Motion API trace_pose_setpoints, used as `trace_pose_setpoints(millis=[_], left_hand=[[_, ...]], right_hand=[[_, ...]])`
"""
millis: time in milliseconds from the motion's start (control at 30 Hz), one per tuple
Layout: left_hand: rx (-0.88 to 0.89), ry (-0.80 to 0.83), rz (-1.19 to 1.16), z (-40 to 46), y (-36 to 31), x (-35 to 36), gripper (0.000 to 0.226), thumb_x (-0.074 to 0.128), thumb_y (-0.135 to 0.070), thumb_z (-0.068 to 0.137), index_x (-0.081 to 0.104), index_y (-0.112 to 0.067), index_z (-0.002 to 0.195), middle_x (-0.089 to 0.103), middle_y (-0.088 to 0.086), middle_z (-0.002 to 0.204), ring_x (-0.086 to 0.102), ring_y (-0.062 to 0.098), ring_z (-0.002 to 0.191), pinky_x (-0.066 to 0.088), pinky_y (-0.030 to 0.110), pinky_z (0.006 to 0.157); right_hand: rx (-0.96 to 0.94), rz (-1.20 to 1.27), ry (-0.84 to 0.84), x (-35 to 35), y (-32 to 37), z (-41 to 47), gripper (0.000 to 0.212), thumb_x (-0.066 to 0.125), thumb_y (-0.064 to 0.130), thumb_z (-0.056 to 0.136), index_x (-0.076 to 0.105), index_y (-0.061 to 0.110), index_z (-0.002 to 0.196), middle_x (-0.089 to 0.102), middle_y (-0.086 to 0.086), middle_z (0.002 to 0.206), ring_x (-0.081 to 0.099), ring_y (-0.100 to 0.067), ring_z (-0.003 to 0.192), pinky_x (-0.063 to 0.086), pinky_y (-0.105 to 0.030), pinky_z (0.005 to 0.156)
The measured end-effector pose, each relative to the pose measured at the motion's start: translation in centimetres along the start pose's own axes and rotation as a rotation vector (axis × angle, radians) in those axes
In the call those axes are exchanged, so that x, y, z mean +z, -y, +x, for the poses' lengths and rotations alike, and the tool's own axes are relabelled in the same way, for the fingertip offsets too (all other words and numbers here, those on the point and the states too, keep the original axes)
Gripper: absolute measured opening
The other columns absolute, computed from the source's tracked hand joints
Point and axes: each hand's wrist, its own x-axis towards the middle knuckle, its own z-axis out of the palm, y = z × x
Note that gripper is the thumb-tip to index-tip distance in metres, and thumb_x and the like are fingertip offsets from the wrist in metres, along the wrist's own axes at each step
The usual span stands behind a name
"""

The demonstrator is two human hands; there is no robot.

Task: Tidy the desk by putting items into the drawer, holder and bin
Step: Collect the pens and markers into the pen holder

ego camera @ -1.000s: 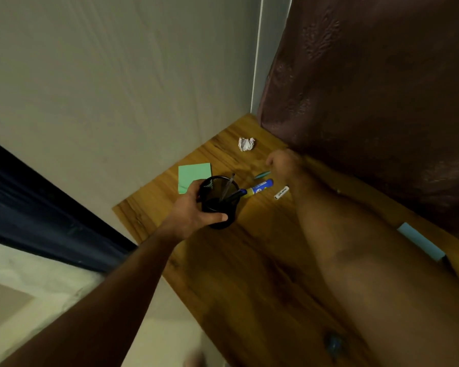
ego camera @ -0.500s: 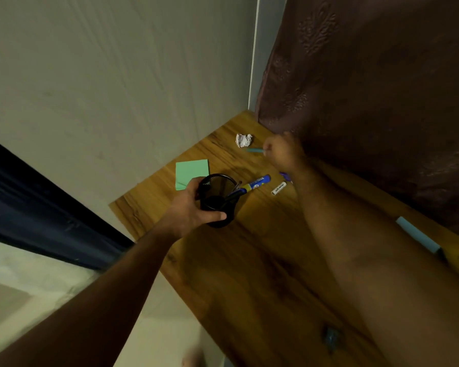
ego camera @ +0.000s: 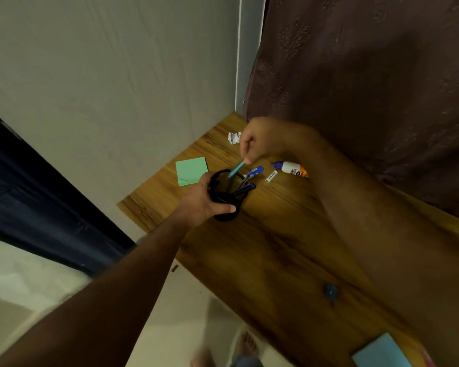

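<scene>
The left hand (ego camera: 206,201) is wrapped round the holder (ego camera: 227,192), steadying it on the desk (ego camera: 276,247). The right hand (ego camera: 257,140) pinches a teal pen (ego camera: 236,168) by its upper end, tip angled down to seven o'clock and just over the holder's rim. The pen looks light, stiff and a bit slick, so a grip near the top suits dropping it in. At two o'clock from the holder lie a glue bottle (ego camera: 292,168) and an eraser (ego camera: 271,176).
</scene>
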Motion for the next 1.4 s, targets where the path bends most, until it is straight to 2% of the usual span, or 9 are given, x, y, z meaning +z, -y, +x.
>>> trace_pose_setpoints(millis=[100, 233, 467, 600, 767, 1000, 1133, 1267, 1400], left_hand=[[0.049, 0.023, 0.011, -0.7, -0.5, 0.2, 0.098, 0.089, -0.031, 0.061, 0.033, -0.027, 0.142, 0.052, -0.007, 0.137, 0.049, 0.014, 0.124, 0.044, 0.036, 0.104], [0.099, 0.065, 0.006, -1.6, -1.4, 0.6, 0.094, 0.088, -0.024, 0.065, 0.034, -0.025, 0.142, 0.051, -0.015, 0.125, 0.047, 0.003, 0.115, 0.041, 0.025, 0.098], [0.153, 0.156, -0.050, -3.0, -1.7, 3.2, 0.088, 0.089, -0.019, 0.063, 0.040, -0.023, 0.136, 0.057, -0.009, 0.123, 0.054, 0.012, 0.119, 0.043, 0.025, 0.098], [0.170, 0.162, -0.019, -3.4, -2.3, 5.2, 0.092, 0.091, -0.022, 0.060, 0.041, -0.021, 0.137, 0.057, -0.003, 0.131, 0.052, 0.016, 0.122, 0.044, 0.034, 0.104], [0.191, 0.184, 0.047, -3.8, -3.4, 7.8, 0.093, 0.089, -0.024, 0.063, 0.038, -0.020, 0.140, 0.054, -0.002, 0.135, 0.050, 0.017, 0.125, 0.042, 0.024, 0.092], [0.221, 0.218, 0.077, -5.0, -4.5, 11.6, 0.091, 0.089, -0.030, 0.063, 0.038, -0.020, 0.139, 0.055, -0.003, 0.133, 0.052, 0.015, 0.122, 0.047, 0.032, 0.097], [0.181, 0.188, 0.121, -6.0, -4.6, 13.3, 0.095, 0.088, -0.033, 0.064, 0.035, -0.023, 0.142, 0.054, -0.002, 0.136, 0.050, 0.020, 0.126, 0.046, 0.041, 0.102], [0.127, 0.139, 0.059, -7.3, -3.9, 14.5, 0.095, 0.089, -0.030, 0.062, 0.037, -0.021, 0.141, 0.056, -0.003, 0.132, 0.052, 0.018, 0.123, 0.043, 0.034, 0.102], [0.080, 0.055, 0.026, -9.3, -3.4, 15.8, 0.093, 0.090, -0.029, 0.060, 0.040, -0.021, 0.138, 0.059, -0.004, 0.129, 0.056, 0.015, 0.118, 0.045, 0.036, 0.102]], right_hand=[[0.059, -0.007, -0.045, 1.4, 1.0, -1.2, 0.011, 0.074, 0.002, 0.079, 0.075, 0.005, 0.089, 0.065, 0.007, 0.071, 0.057, -0.002, 0.062, 0.045, -0.011, 0.053], [0.131, -0.060, -0.086, 3.2, 1.9, -2.7, 0.016, 0.063, 0.002, 0.081, 0.076, 0.007, 0.089, 0.075, -0.006, 0.091, 0.068, -0.016, 0.083, 0.055, -0.032, 0.078], [0.319, -0.114, -0.235, 6.6, 2.1, -7.6, 0.012, 0.076, 0.015, 0.075, 0.072, 0.015, 0.087, 0.070, 0.000, 0.093, 0.064, -0.017, 0.088, 0.048, -0.029, 0.070], [0.380, -0.002, -0.317, 7.5, 1.2, -11.1, 0.021, 0.078, 0.021, 0.076, 0.074, 0.012, 0.095, 0.070, 0.000, 0.099, 0.064, -0.016, 0.093, 0.052, -0.033, 0.078], [0.489, 0.129, -0.570, 7.2, -1.3, -16.9, 0.018, 0.075, 0.032, 0.080, 0.073, 0.015, 0.086, 0.064, 0.007, 0.084, 0.059, -0.010, 0.082, 0.039, -0.019, 0.060], [0.726, 0.318, -0.796, 9.3, -6.2, -26.3, 0.009, 0.073, 0.025, 0.084, 0.071, 0.017, 0.081, 0.064, 0.008, 0.068, 0.061, -0.009, 0.063, 0.048, -0.027, 0.065], [0.813, 0.347, -0.665, 13.2, -7.9, -28.4, 0.015, 0.072, 0.028, 0.084, 0.073, 0.013, 0.086, 0.069, 0.001, 0.082, 0.065, -0.015, 0.075, 0.053, -0.033, 0.070], [0.813, 0.401, -0.461, 19.0, -6.9, -27.1, 0.017, 0.069, 0.028, 0.087, 0.066, 0.012, 0.089, 0.067, -0.005, 0.088, 0.065, -0.022, 0.083, 0.053, -0.036, 0.072], [0.854, 0.296, -0.286, 23.5, -5.7, -25.1, 0.042, 0.066, 0.052, 0.084, 0.060, 0.015, 0.103, 0.062, -0.004, 0.097, 0.061, -0.024, 0.092, 0.043, -0.031, 0.065]])
